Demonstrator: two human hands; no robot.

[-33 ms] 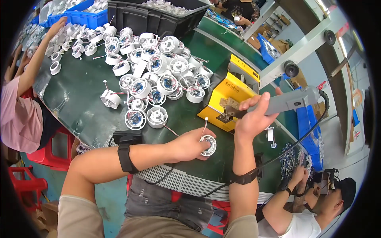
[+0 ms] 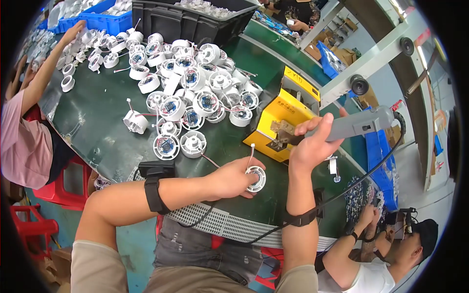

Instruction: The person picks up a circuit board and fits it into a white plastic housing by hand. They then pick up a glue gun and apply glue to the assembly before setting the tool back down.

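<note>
My left hand point(image 2: 233, 177) is closed on a round white plastic housing point(image 2: 262, 185), held low over the green table near its front edge. A thin wire with a small white connector point(image 2: 252, 147) sticks up beside the fingers. My right hand point(image 2: 309, 149) is wrapped round a grey electric screwdriver point(image 2: 359, 124), its black cord trailing off the far end and back under the arm. The driver's front end points left, at the metal outlet of a yellow screw feeder point(image 2: 272, 110); its tip is hard to make out there.
Many white round housings with blue circuit boards and wires point(image 2: 193, 100) are heaped beyond my left hand. Behind them stands a black bin point(image 2: 190, 27). A co-worker's arm point(image 2: 44, 73) reaches in at left; another person point(image 2: 364, 263) works at lower right beside blue bins point(image 2: 378, 158).
</note>
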